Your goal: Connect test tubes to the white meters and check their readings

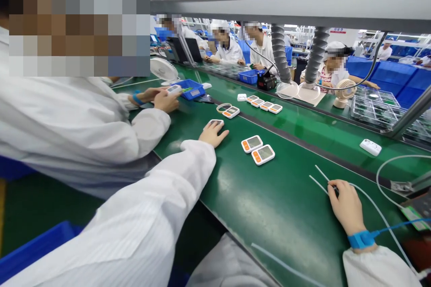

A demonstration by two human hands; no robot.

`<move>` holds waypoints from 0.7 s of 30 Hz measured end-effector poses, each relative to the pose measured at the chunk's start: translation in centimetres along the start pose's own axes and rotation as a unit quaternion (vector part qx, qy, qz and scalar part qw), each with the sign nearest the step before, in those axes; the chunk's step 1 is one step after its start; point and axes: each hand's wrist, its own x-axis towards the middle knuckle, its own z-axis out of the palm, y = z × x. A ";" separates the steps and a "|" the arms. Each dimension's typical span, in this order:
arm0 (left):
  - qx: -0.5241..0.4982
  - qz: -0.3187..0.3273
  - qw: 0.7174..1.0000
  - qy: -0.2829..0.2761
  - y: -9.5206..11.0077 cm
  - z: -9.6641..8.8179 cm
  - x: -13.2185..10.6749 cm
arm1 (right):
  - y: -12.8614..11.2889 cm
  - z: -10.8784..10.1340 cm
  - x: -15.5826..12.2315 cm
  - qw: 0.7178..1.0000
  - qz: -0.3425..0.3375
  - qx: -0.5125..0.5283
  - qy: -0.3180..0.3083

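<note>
My left hand [213, 135] reaches across the green bench, palm down, its fingers curled on a white display unit [216, 122]. The hand covers part of that unit, and the thumb points right. To its right, two white units with grey screens and orange buttons, a farther one [252, 144] and a nearer one [263, 154], lie touching, screens up. My right hand [346, 204], with a blue wrist strap [362, 239], is closed in a pinch on a thin white cable [368, 204]. Two thin white ends [318, 184] stick out past the fingertips.
A co-worker's hands [164, 99] hold a similar unit at left, beside a blue tray [191, 89]. Another unit [230, 112] lies by a tape roll [223, 107]. Several units [266, 106] and a white box-shaped piece [371, 147] lie on the far strip. Overhead runs a grey beam [289, 6].
</note>
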 end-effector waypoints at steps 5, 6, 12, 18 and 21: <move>-0.052 0.141 0.988 -0.025 2.5 -0.1 -2.2 | 0.0 -0.1 0.0 1.000 0.009 -0.011 -0.007; -0.061 0.163 0.984 -0.032 3.4 0.0 -2.8 | 0.1 -0.1 0.1 1.000 0.011 -0.011 -0.010; -0.078 0.233 0.967 -0.059 9.1 0.5 -7.2 | 0.2 -0.1 0.1 1.000 0.022 0.002 -0.020; -0.032 0.267 0.961 -0.072 15.9 0.2 -12.9 | 0.3 -0.1 0.1 0.999 0.026 0.003 -0.023; -0.063 0.303 0.947 -0.083 19.8 0.7 -15.3 | 0.4 0.0 0.1 0.999 0.024 0.024 -0.023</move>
